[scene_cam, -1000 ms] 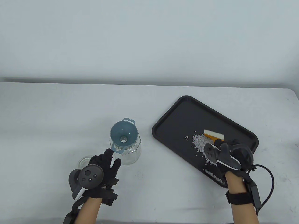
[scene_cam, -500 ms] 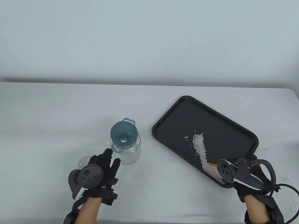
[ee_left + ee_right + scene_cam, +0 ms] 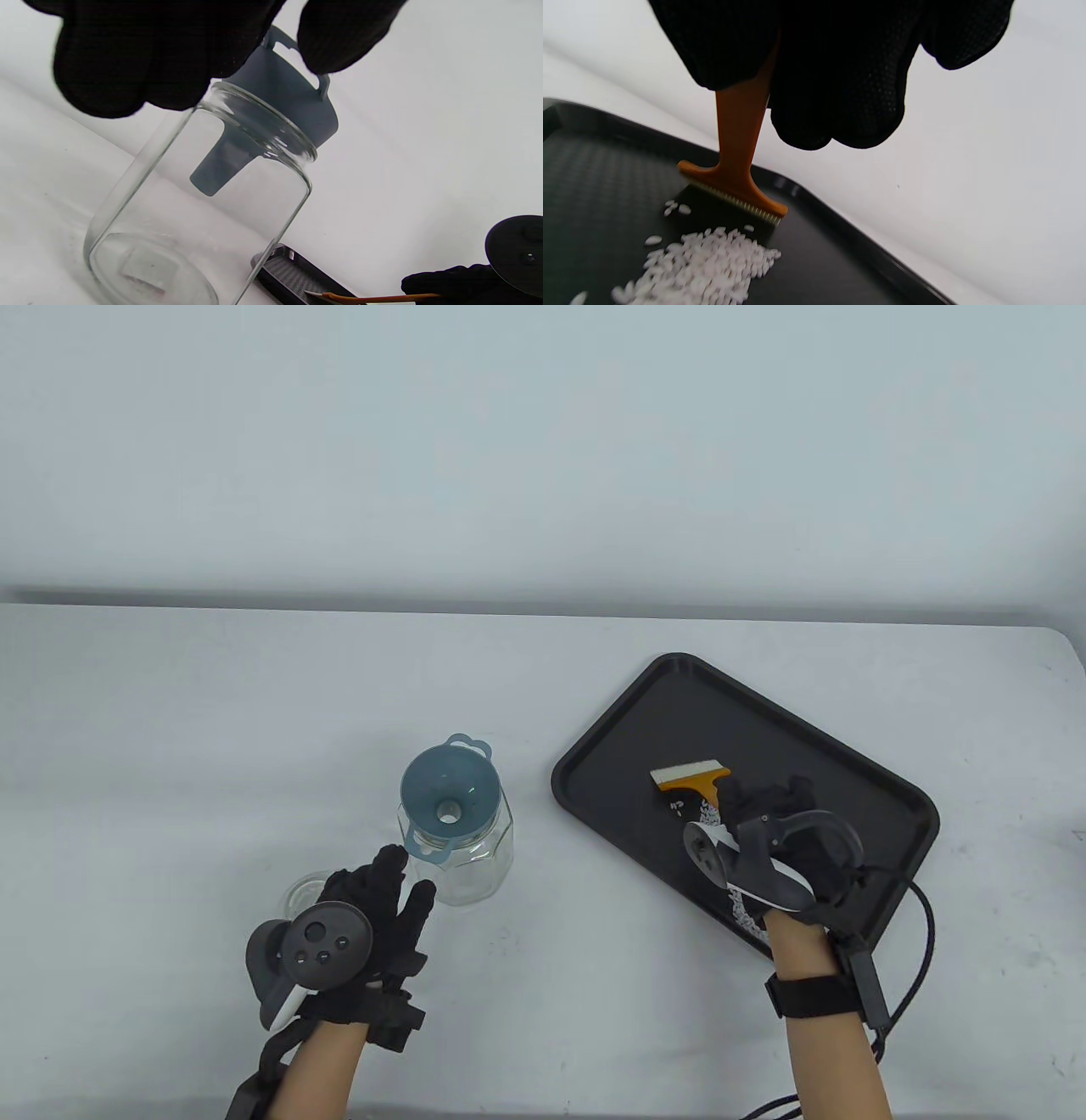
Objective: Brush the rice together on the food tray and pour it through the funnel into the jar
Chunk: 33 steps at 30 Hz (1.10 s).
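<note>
The black food tray (image 3: 607, 739) lies at the right. White rice (image 3: 708, 813) lies on it, mostly hidden under my right hand (image 3: 751, 806). That hand grips the handle of an orange brush (image 3: 691, 779), whose white bristles sit at the far left end of the rice. In the right wrist view the brush (image 3: 734, 178) stands just behind the rice (image 3: 708, 262) on the tray (image 3: 581, 169). A glass jar (image 3: 477, 861) with a blue-grey funnel (image 3: 448, 797) in its mouth stands mid-table. My left hand (image 3: 405, 875) holds nothing; its straight fingers reach beside the jar.
A round glass lid (image 3: 302, 892) lies on the table left of the jar, partly behind my left hand. The left wrist view shows the jar (image 3: 203, 203), the funnel (image 3: 284, 110) and a tray corner (image 3: 292, 275). The right glove's cable (image 3: 925, 933) trails off the tray's near side.
My right hand dragged the brush toward the tray's near right corner, spreading the rice into a line, then carried it back to the far left end. The left hand stayed put.
</note>
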Each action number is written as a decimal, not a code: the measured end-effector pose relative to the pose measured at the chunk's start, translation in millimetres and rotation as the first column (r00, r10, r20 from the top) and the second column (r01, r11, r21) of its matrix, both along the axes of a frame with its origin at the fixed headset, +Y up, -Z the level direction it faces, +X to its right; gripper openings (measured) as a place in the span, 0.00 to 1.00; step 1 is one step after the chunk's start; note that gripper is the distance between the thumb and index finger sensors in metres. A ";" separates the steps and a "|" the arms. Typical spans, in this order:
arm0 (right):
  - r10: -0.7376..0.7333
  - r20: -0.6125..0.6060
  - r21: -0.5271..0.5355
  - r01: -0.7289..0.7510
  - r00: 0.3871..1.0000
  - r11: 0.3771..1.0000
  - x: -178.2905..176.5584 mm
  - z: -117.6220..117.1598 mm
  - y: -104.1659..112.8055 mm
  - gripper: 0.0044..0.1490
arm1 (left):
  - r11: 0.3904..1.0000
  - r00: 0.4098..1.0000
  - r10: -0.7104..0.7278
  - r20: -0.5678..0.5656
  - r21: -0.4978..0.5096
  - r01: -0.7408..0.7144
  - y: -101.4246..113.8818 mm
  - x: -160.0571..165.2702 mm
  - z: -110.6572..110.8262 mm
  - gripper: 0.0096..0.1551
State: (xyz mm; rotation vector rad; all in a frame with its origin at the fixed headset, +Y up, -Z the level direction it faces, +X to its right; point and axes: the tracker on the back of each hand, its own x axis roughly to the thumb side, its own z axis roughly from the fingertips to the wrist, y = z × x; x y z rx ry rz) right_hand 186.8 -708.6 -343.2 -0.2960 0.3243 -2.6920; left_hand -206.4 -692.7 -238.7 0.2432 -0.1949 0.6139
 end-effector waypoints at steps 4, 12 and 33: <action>-0.002 -0.038 -0.177 -0.005 0.999 0.984 16.6 19.3 12.1 0.27 | 1.000 1.000 0.000 -0.001 -0.001 0.000 0.5 0.3 0.3 0.40; 0.066 -0.014 -0.286 -0.067 0.998 0.956 62.9 84.2 44.1 0.26 | 1.000 1.000 -0.003 -0.011 0.003 0.003 0.3 0.9 0.6 0.40; 0.013 0.115 0.095 -0.024 0.993 0.995 34.1 9.4 13.7 0.27 | 1.000 1.000 -0.002 -0.019 0.008 0.002 0.6 -0.8 0.6 0.40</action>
